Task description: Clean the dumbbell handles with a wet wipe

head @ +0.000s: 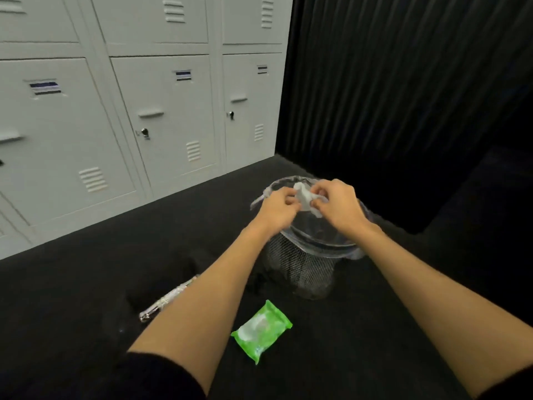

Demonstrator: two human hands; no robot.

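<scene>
A crumpled white wet wipe is held between both hands above the open mouth of a mesh waste bin. My left hand pinches its left side and my right hand pinches its right side. A green pack of wet wipes lies on the black floor below my arms. Left of it a shiny chrome dumbbell handle shows between dark weight plates that barely stand out from the floor; my left forearm covers its far end.
The bin is lined with a clear plastic bag folded over its rim. White metal lockers stand along the left and back. A black curtain closes off the right side. The floor is black all round.
</scene>
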